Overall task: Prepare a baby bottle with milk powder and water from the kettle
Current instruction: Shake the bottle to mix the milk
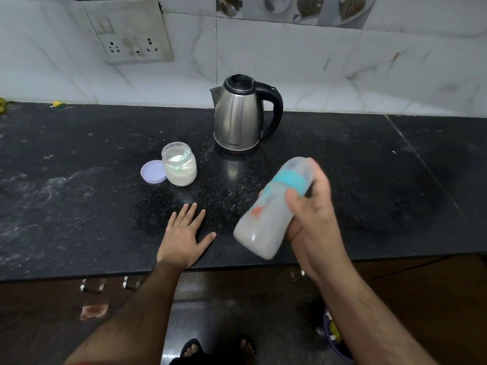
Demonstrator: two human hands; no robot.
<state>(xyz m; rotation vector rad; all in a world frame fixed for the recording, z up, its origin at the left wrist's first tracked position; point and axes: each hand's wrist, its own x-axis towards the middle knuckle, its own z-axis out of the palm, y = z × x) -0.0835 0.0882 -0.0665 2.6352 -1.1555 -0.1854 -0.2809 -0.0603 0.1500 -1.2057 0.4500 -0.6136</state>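
My right hand (313, 217) grips a baby bottle (268, 219) with a teal collar and clear cap, held tilted above the black counter (79, 193); its base points down-left and it looks motion-blurred, with cloudy whitish liquid inside. My left hand (184, 233) lies flat on the counter near the front edge, fingers spread, holding nothing. A steel kettle (241, 117) with a black lid and handle stands at the back, lid shut. An open jar of milk powder (179, 164) with a scoop inside stands left of the kettle, its lilac lid (152, 172) lying beside it.
A switch and socket panel (129, 32) is on the tiled wall at the back left. Powder specks dot the counter around the jar. Below the counter edge are cabinet handles (92, 284), the floor and my feet in sandals.
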